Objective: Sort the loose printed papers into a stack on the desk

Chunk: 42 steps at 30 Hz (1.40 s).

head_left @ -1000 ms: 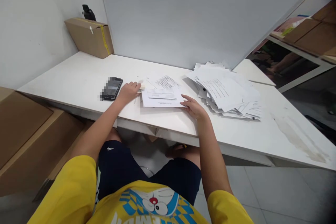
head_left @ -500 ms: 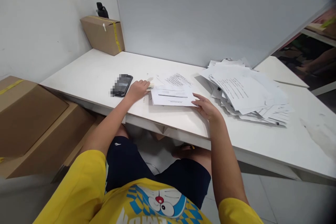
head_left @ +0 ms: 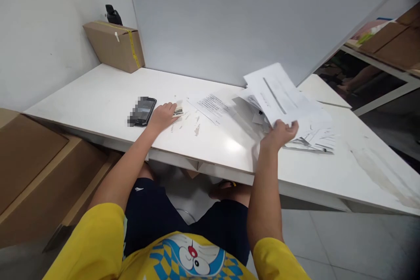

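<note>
Head view shows the right hand point(head_left: 278, 134) with fingers pinching a white paper point(head_left: 275, 92) over the messy pile point(head_left: 317, 131), and the left hand point(head_left: 163, 116) with fingers curled on a small pale thing point(head_left: 178, 111) beside the phone point(head_left: 144, 111) on the tabletop point(head_left: 210, 145).

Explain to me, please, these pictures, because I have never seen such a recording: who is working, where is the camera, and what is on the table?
There is no machine here: a person works with two bare hands. One camera, worn on the head, looks forward and down, so you see roughly the wearer's own view. The right hand holds a printed white paper up in front of a messy paper pile. The left hand is at a small pale item, too small to identify. On the white table also lie a phone, partly pixelated, and a printed sheet; a cardboard box stands at the back left.
</note>
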{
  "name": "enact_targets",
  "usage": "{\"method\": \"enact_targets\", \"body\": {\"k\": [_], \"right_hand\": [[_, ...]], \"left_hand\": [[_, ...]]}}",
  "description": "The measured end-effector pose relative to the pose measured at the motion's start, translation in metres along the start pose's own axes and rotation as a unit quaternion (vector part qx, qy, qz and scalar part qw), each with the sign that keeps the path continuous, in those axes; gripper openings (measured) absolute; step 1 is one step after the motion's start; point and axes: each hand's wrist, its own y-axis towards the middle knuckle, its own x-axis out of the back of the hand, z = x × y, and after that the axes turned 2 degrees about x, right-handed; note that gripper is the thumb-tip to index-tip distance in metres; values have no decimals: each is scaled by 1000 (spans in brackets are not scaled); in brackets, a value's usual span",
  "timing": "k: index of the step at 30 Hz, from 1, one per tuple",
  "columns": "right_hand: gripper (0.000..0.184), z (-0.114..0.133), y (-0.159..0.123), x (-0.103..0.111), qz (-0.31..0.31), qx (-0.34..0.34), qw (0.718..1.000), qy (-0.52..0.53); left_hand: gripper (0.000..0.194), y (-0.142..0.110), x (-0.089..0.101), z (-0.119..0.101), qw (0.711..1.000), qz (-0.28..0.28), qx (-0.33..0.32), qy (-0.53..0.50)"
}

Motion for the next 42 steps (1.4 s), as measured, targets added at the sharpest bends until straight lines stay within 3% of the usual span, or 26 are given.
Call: {"method": "enact_targets", "body": {"k": [3,7,9,12,14,18,22,24,27,30,33,42], "right_hand": [[74,-8,11,10,-61,4,996,-59],[77,0,11,8,-37,-15,995,-90],[81,9,9,5,-56,-28,989,-131],[87,20,6,7,-147,-20,958,-244],[89,22,2,11,-172,-2,935,-311],[71,20,-7,16,-98,62,926,-360],[54,16,-22,3,-43,180,921,-342],[48,10,-32,-11,79,254,907,-326],[53,-1,-48,-35,312,319,835,-324],[66,-10,-58,-49,420,305,774,-363],[66,-10,-60,-50,420,294,762,-395],[58,-1,-67,-44,360,288,766,-448]], "left_hand": [[40,-1,1,-2,1000,8,3,-10],[45,-3,0,-4,1000,3,-2,-26],[46,-4,-1,-5,1000,6,-11,-25],[46,-4,-2,-5,999,18,-21,-22],[45,-4,-3,-5,999,23,-18,-24],[43,-5,-3,-6,999,26,-11,-30],[43,-5,-3,-6,999,24,-12,-17],[43,-5,-3,-6,999,24,-16,-13],[43,-5,-4,-6,999,26,-23,-15],[42,-5,-5,-5,999,27,-24,-27],[44,-5,-5,-6,998,29,-35,-45],[48,-5,-3,-4,996,28,-53,-62]]}}
